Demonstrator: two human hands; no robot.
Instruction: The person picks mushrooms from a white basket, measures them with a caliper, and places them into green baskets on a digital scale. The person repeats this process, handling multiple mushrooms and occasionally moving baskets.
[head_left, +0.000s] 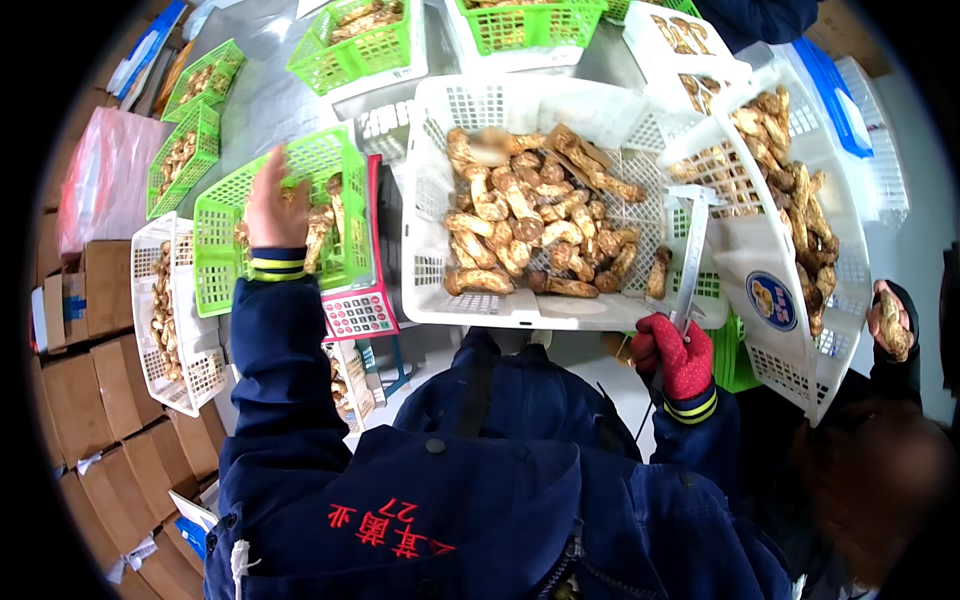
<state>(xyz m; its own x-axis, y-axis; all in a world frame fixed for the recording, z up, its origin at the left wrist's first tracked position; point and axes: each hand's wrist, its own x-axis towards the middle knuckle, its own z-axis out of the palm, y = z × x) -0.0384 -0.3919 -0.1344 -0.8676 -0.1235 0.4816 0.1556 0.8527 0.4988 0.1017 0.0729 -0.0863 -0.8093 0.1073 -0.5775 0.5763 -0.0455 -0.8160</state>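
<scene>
My left hand (277, 206), bare and blurred, is over a green plastic basket (214, 262) holding several thick-stemmed mushrooms (319, 236). Its fingers point away from me, and whether anything is in them cannot be made out. The basket stands on a scale with a red-framed keypad (360, 315). My right hand (679, 356) wears a red dotted glove and grips a caliper (694, 247), its jaws pointing away from me. Straight ahead lies a large white plastic crate (480, 311) with a heap of brown-and-cream mushrooms (517, 195). One mushroom (658, 274) lies apart near the caliper.
More white crates stand at the right (772, 352) and left (187, 390), with mushrooms inside. Green baskets (360, 56) line the far side of the metal table (266, 75). Another person's hand (885, 311) at the right holds a mushroom. Cardboard boxes (112, 382) are stacked at left.
</scene>
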